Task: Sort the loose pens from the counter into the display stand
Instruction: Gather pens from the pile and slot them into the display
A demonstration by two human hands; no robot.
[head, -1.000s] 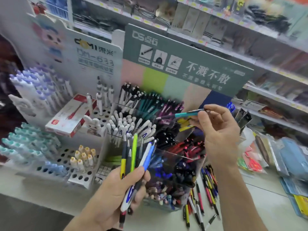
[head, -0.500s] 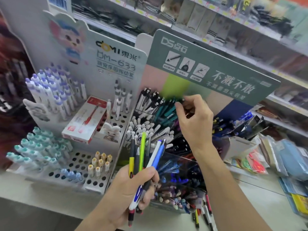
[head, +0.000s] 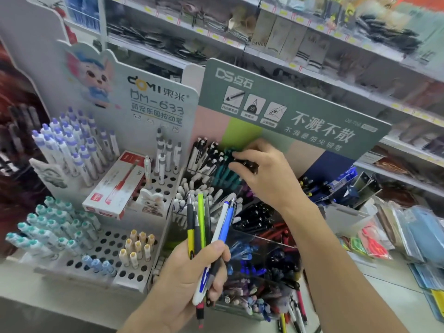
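**Pens part-sorted at a shop counter display**

Pens (head: 206, 239) stand fanned in the left hand (head: 189, 282), whose fingers and thumb curl round the bundle: a yellow-and-black one, a lime green one, a grey one, and a white and a blue one leaning right. Their tips point up in front of the clear acrylic display stand (head: 262, 239). The right hand (head: 264, 171) reaches over the stand's upper tier, its curled fingertips down among the teal pens (head: 224, 175) in the back row; whether it still pinches a pen there cannot be told. Beside the teal ones stand black-and-white pens (head: 204, 155), with white-capped ones (head: 192, 191) a tier lower, then black, red and blue compartments stepping down toward the front. More loose pens (head: 294, 311) lie on the pale counter (head: 384, 292) at the stand's lower right foot.

Left of the stand is a white perforated rack (head: 105, 243) holding lilac-, teal- and cream-capped pens upright in its holes, with a red-and-white pen box (head: 115, 186) lying across it and a cartoon backboard behind. A green header board (head: 300, 111) with white Chinese lettering tops the acrylic stand. Packaged stationery (head: 408, 227) lies on the counter at the right. Behind everything run white shop shelves (head: 312, 30) with yellow price tags, packed with blurred goods.
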